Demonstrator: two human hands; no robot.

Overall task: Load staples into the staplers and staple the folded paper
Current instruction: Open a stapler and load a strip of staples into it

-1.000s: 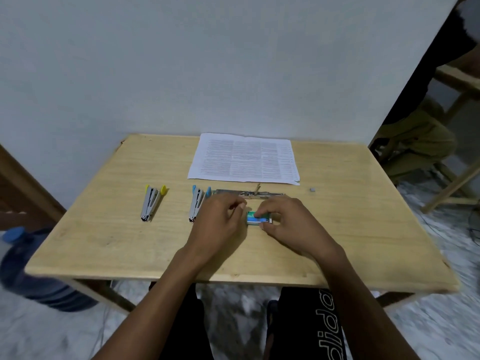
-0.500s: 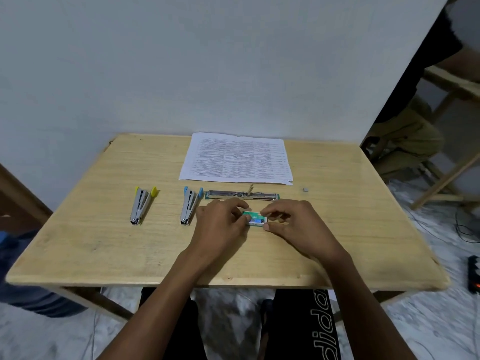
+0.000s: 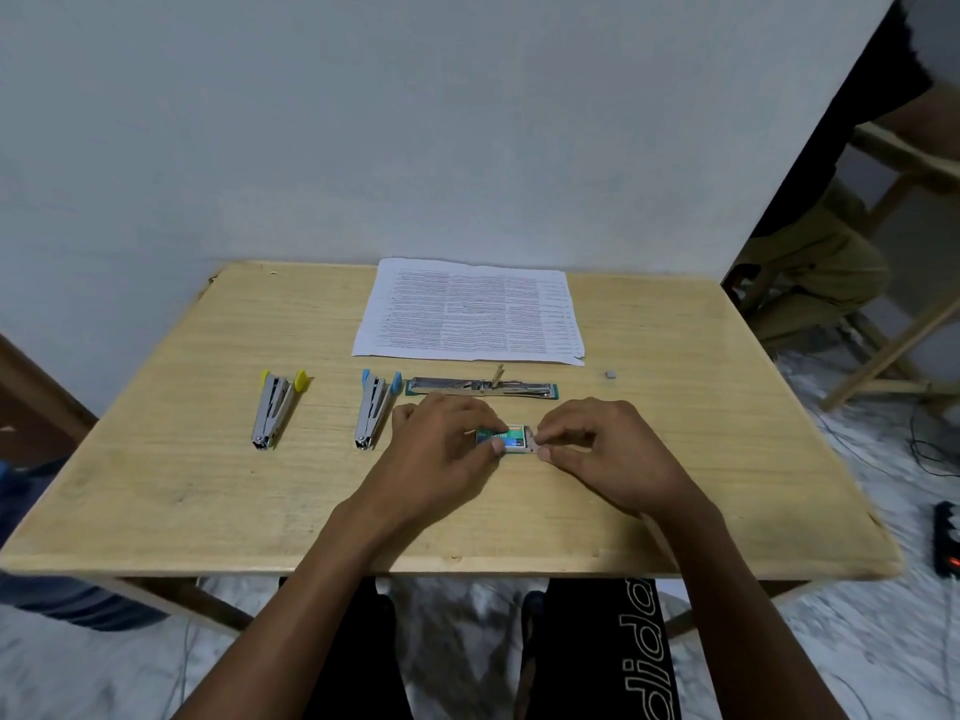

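Note:
A small green staple box lies on the wooden table. My left hand pinches its left end. My right hand pinches the inner tray at its right end, which sticks out a little. Just beyond the box a green stapler lies opened out flat. A blue-tipped stapler and a yellow-tipped stapler lie to the left. A printed paper sheet lies flat at the far edge.
A small grey staple strip lies to the right of the green stapler. A white wall stands behind the table. Another person sits on a wooden chair at the right. A power strip and cables lie on the floor.
Both hands stayed on the staple box. The right fingers have drawn the tray slightly out of its right end. The camera view shifted a little.

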